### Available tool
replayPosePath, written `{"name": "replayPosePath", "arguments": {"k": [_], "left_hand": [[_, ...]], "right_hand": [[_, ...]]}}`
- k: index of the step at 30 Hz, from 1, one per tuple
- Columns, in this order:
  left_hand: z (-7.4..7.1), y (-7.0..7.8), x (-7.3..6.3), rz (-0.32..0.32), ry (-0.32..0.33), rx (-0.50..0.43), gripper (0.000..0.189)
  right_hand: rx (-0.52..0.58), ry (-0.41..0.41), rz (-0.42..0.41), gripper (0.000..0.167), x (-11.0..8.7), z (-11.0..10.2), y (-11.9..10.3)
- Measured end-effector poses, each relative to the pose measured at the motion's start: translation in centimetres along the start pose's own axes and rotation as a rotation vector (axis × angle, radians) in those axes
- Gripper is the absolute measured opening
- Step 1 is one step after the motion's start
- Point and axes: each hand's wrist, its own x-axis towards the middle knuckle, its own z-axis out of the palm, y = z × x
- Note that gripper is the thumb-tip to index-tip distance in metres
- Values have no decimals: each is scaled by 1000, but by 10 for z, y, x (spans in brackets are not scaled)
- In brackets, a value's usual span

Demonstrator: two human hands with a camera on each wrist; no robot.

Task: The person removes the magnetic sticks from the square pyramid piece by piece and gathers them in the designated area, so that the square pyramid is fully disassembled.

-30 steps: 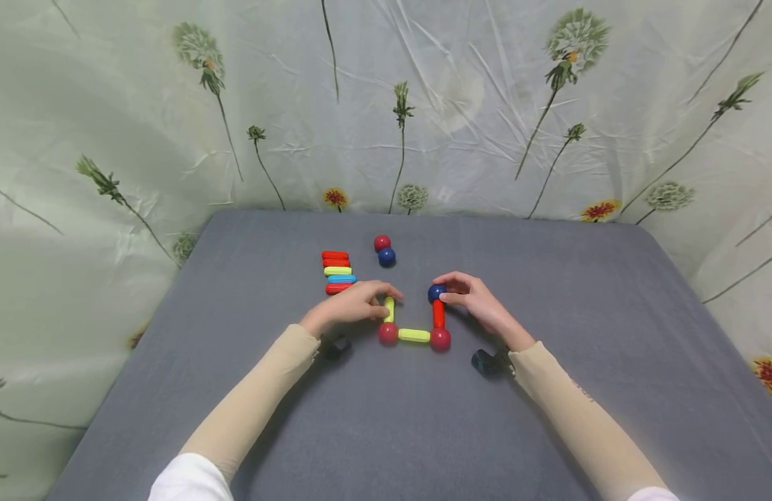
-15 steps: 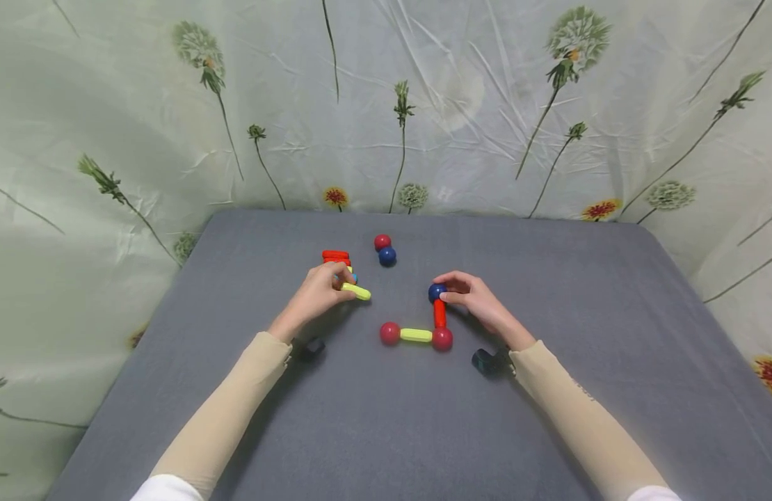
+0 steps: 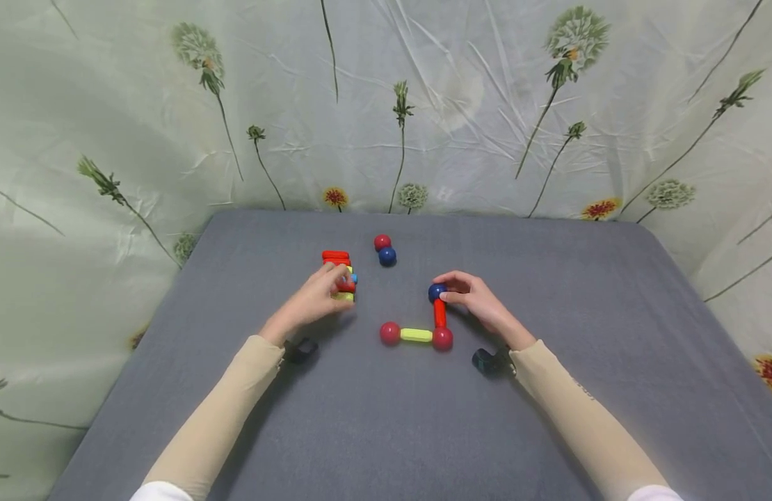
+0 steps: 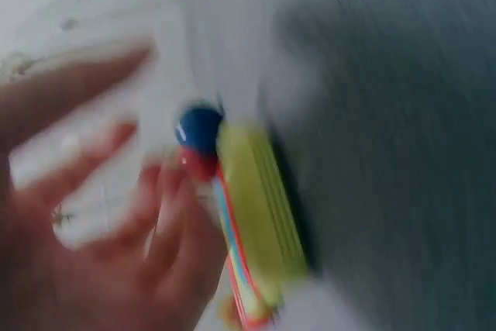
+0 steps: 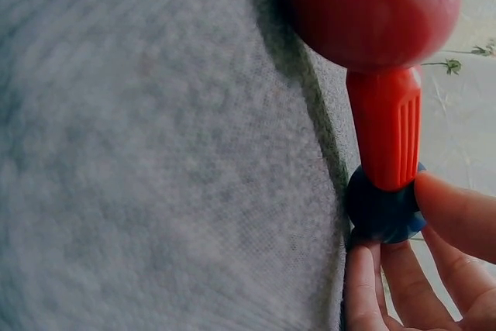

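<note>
My left hand hovers at the near end of a row of coloured rods, its fingers spread and apart from them. Nearest to it lies a yellow rod, ribbed along its side. In the right wrist view, my right hand holds a dark blue ball between thumb and fingers. That ball sits on the end of a red rod, whose other end joins a red ball. From there another yellow rod runs left to a second red ball, forming an L shape on the table.
Behind the left hand, red rods and a blue rod lie side by side, partly covered by the fingers. A loose red ball touches a blue ball farther back. Grey cloth covers the table; a floral curtain hangs behind.
My left hand has taken the yellow rod off the left red ball, carried it left and let it go at the near end of the row. The right hand has stayed on the blue ball.
</note>
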Motion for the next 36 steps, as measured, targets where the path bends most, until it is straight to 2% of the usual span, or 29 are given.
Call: {"name": "replayPosePath", "arguments": {"k": [3, 5, 6, 8, 11, 14, 16, 18, 22, 25, 28, 32, 36], "left_hand": [[13, 15, 2, 120, -219, -106, 33], [23, 25, 3, 158, -336, -98, 33], [28, 28, 4, 179, -368, -77, 31], [38, 33, 7, 218, -391, -18, 28], [45, 36, 11, 278, -372, 47, 23], [46, 37, 14, 289, -363, 66, 20], [44, 37, 18, 270, -323, 44, 19], [42, 36, 25, 220, -233, -8, 20], [43, 32, 42, 38, 26, -142, 24], [48, 31, 55, -93, 156, -185, 23], [52, 30, 64, -156, 206, -158, 22], [55, 30, 71, -172, 236, -114, 20], [55, 30, 72, -174, 240, -107, 22]], "right_hand": [[0, 1, 0, 32, 0, 0, 0], [1, 1, 2, 32, 0, 0, 1], [3, 0, 1, 33, 0, 0, 0], [4, 0, 0, 33, 0, 1, 1], [7, -1, -4, 33, 0, 1, 1], [10, -1, -5, 32, 0, 0, 1], [12, -3, -6, 32, 0, 0, 1], [14, 0, -5, 32, 0, 0, 1], [18, 4, -1, 31, 0, -1, 0], [22, 0, 1, 32, 0, 0, 0], [25, -3, 7, 32, 0, 0, 0], [23, 0, 8, 32, 0, 0, 0], [19, -2, 3, 32, 0, -1, -1]]}}
